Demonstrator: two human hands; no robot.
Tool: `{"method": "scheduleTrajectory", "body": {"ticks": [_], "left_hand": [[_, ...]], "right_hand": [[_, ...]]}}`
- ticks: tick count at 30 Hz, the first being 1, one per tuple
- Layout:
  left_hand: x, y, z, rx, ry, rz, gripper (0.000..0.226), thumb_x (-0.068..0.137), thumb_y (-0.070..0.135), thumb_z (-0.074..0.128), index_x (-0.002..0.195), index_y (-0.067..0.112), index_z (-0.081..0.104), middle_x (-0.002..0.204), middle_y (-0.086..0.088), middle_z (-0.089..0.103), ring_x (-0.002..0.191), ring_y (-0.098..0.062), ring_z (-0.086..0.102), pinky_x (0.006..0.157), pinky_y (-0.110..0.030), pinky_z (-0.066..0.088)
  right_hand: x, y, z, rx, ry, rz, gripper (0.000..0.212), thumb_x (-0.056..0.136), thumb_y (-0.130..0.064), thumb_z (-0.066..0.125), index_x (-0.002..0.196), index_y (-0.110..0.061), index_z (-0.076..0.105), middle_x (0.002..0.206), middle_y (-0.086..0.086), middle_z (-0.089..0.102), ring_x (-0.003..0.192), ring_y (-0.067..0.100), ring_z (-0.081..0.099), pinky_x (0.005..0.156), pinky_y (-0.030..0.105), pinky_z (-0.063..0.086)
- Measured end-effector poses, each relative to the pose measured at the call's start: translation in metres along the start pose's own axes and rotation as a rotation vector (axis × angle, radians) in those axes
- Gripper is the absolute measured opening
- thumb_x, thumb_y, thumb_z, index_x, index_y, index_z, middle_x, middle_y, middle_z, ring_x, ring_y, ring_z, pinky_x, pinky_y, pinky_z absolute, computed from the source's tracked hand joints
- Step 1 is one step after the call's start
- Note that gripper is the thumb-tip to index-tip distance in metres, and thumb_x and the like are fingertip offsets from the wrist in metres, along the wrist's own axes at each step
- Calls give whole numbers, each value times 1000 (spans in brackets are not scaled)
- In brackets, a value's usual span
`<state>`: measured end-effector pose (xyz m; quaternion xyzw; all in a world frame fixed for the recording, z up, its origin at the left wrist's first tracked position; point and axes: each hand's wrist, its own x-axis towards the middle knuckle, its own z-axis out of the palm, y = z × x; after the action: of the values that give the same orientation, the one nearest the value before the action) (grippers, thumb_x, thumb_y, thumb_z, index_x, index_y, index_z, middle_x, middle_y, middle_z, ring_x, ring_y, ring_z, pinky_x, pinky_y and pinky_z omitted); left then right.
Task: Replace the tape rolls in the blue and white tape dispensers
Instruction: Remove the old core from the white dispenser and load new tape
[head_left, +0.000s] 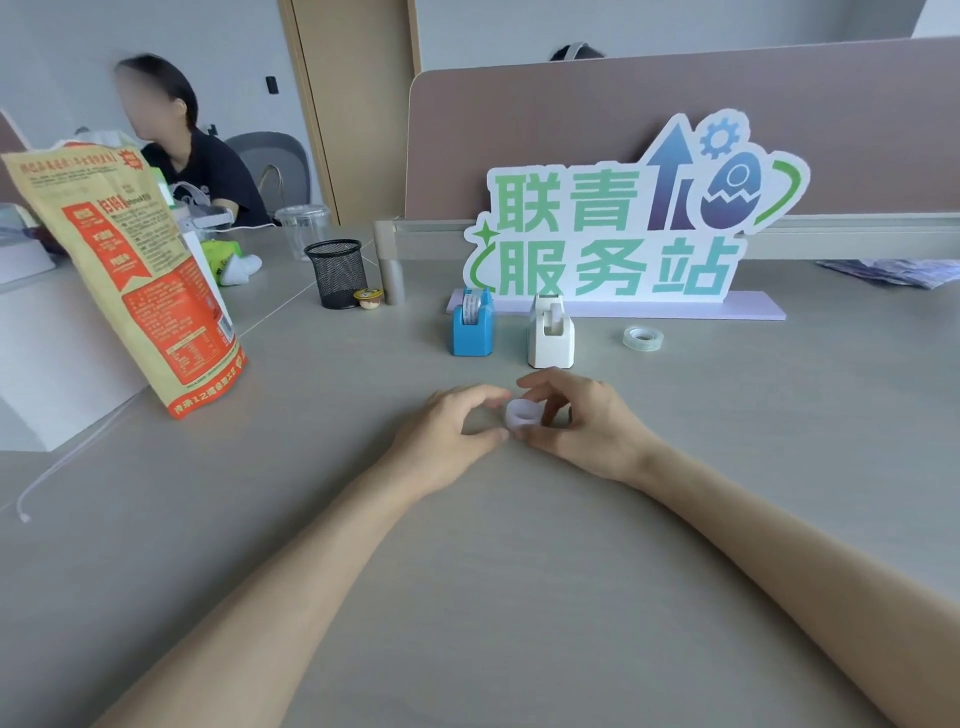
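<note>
Head view. Pale grey-beige table (519, 597), matte, with a seam line running off toward the left rear. Both bare forearms reach in from the near edge and meet mid-table.

Right hand (587, 431): grip pinched on a small white tape roll (523, 413), fingers curled around its far side, thumb below. Roll sits between the two hands, at or just above the table; contact with the surface cannot be told.

Left hand (452, 426): thumb and forefinger curved toward the same roll, tips at its left edge. Whether they press it or only touch cannot be told.

Just beyond the hands, two dispensers stand side by side, apart from each other: blue tape dispenser (471, 325) on the left with a printed roll seated in it, white tape dispenser (550, 332) on the right. A clear tape roll (643, 338) lies flat on the table to the right of the white one, well clear of it.

Behind them, a cut-out sign (623, 218) with green characters on a lilac base, backed by a mauve desk partition (675, 130).

Left side: upright orange-and-tan snack bag (130, 270), black mesh pen cup (336, 273), a small yellow-lidded item (368, 299) beside it, a clear plastic cup (303, 228) further back. White cable (67, 462) trails along the left edge.

Room: grey wall, wooden door (358, 104), a seated person (197, 171) in a dark shirt at the far left.
</note>
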<state>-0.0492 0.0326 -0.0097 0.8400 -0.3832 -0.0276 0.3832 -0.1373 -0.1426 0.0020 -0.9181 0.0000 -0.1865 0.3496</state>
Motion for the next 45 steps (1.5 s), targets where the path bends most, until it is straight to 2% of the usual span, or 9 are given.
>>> {"method": "scheduleTrajectory", "body": {"ticks": [5, 9, 17, 26, 32, 35, 37, 42, 45], "left_hand": [[-1, 3, 2, 84, 43, 138, 5, 86, 25, 66, 91, 27, 64, 96, 11, 62, 98, -13, 56, 88, -39, 47], [5, -6, -2, 114, 174, 55, 11, 90, 30, 61, 83, 21, 60, 91, 4, 65, 93, -20, 58, 79, -38, 48], [57, -48, -31, 402, 387, -273, 21, 96, 13, 38, 95, 15, 59, 108, -14, 61, 105, -35, 51, 76, -36, 36], [106, -62, -29, 513, 304, -253, 22, 97, 21, 44, 115, 17, 57, 124, -11, 60, 116, -34, 46, 85, -41, 42], [86, -51, -22, 582, 305, -286, 33, 96, 16, 41, 129, 10, 44, 130, -16, 57, 121, -36, 48, 90, -40, 38], [72, -42, -17, 606, 304, -310, 28, 95, 13, 41, 123, 8, 46, 128, -15, 57, 120, -34, 48, 89, -39, 39], [62, -36, -15, 607, 265, -340, 29, 95, 13, 40, 124, 8, 47, 130, -13, 55, 123, -32, 46, 92, -39, 38], [40, -25, -12, 580, 181, -311, 34, 96, 17, 34, 126, 11, 50, 134, -11, 54, 128, -29, 45, 102, -37, 35], [26, -15, -10, 559, 156, -232, 34, 96, 13, 33, 126, 12, 50, 135, -9, 55, 128, -27, 46, 102, -35, 34]], "right_hand": [[2, -2, -1, 76, -27, 23, 56, 77, -33, 79, 124, -16, 56, 98, -8, 71, 74, 9, 58, 67, 5, 42], [4, 2, 0, 40, 4, 28, 49, 79, -32, 77, 122, -19, 58, 109, -5, 69, 86, 14, 62, 68, 2, 41], [9, 8, 3, -27, 59, 58, 28, 87, -16, 64, 116, -15, 63, 105, -2, 69, 90, 15, 64, 69, -4, 36], [14, 10, 3, -64, 55, 48, 29, 89, -20, 63, 118, -16, 62, 107, -4, 66, 89, 15, 63, 69, 1, 37], [34, 15, 1, -165, 236, 224, 65, 86, -26, 63, 140, -6, 34, 141, 15, 39, 132, 29, 35, 104, 27, 29], [57, 13, 8, -82, 173, 356, 94, 88, -38, 61, 152, -6, 1, 152, 17, 26, 138, 33, 31, 110, 36, 30], [69, 13, 11, -50, 173, 392, 97, 89, -39, 60, 152, -11, -7, 151, 14, 33, 135, 34, 37, 107, 39, 35], [78, 20, 10, -71, 296, 405, 52, 85, -40, 60, 125, -13, 40, 118, 10, 65, 108, 34, 59, 83, 37, 47], [66, 16, 7, -72, 298, 397, 43, 88, -43, 56, 115, -11, 44, 117, 10, 65, 105, 34, 59, 78, 34, 43]]}}
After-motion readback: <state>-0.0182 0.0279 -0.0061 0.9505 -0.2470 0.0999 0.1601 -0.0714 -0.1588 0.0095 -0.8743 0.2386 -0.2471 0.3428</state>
